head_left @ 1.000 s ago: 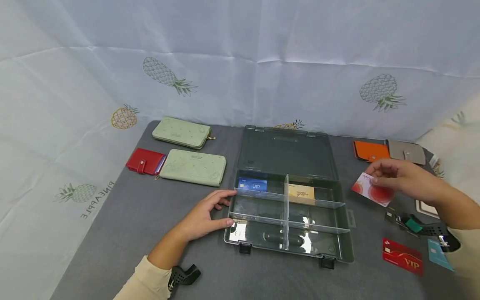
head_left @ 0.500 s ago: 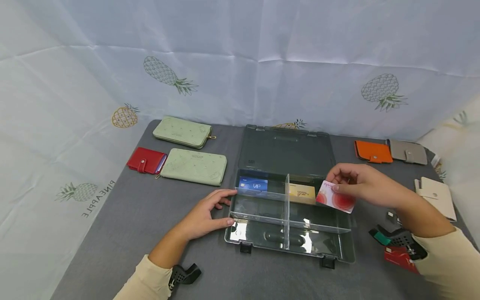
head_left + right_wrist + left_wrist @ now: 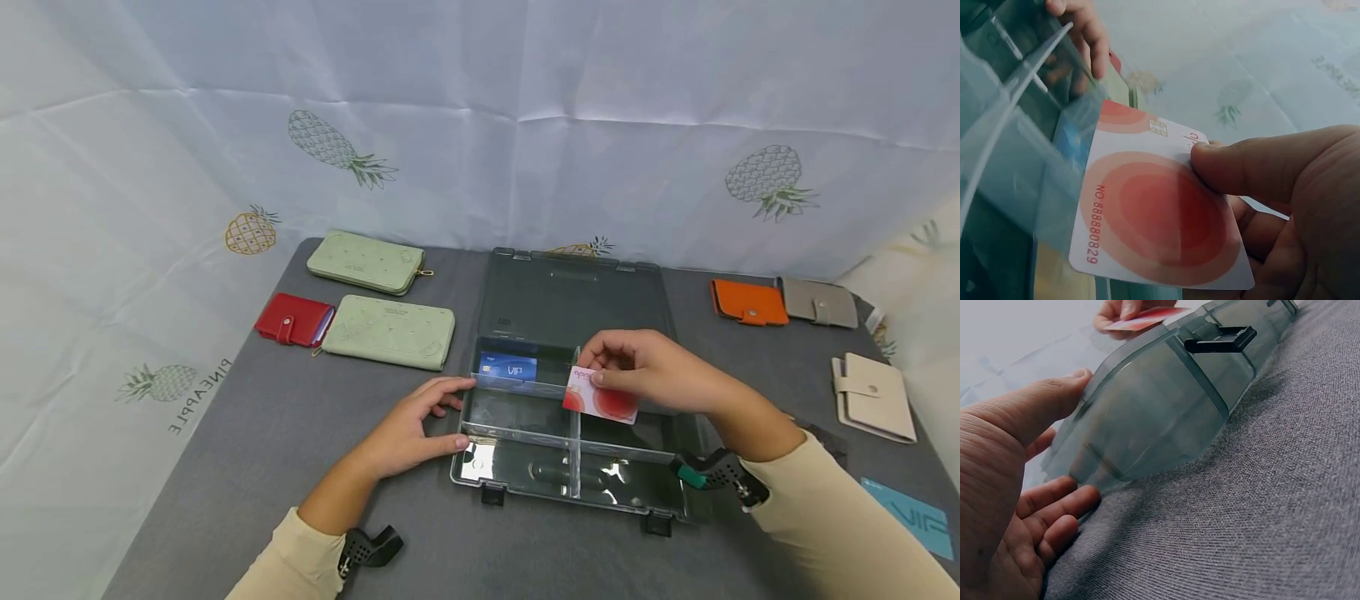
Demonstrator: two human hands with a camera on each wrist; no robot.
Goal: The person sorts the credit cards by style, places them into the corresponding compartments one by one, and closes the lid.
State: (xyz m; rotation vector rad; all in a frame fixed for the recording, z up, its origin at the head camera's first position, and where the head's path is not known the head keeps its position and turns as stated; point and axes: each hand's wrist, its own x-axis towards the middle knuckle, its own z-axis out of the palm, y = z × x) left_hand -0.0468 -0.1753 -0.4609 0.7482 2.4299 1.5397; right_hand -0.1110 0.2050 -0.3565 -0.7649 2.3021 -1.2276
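Note:
A dark translucent plastic box (image 3: 517, 454) with clear dividers stands with its lid laid back. Against its left side rests my left hand (image 3: 408, 433), the thumb (image 3: 1063, 394) touching the rim and the other fingers loosely bent along the wall. My right hand (image 3: 656, 371) pinches a white-and-red card (image 3: 1154, 206) between thumb and fingers, tilted over the middle divider. In the back left compartment lies a blue VIP card (image 3: 507, 367). A yellowish patch (image 3: 1057, 275) shows below the held card in the right wrist view; the hand covers that compartment in the head view.
Two pale green wallets (image 3: 390, 332) and a red card holder (image 3: 294, 319) lie left. At right are orange (image 3: 750, 302), grey (image 3: 819, 302) and cream (image 3: 873, 397) wallets, plus a light blue card (image 3: 911, 517). The right forearm covers part of the table.
My right hand has carried the white-and-red card leftward from beside the box to over its middle. The left hand has stayed at the box's side.

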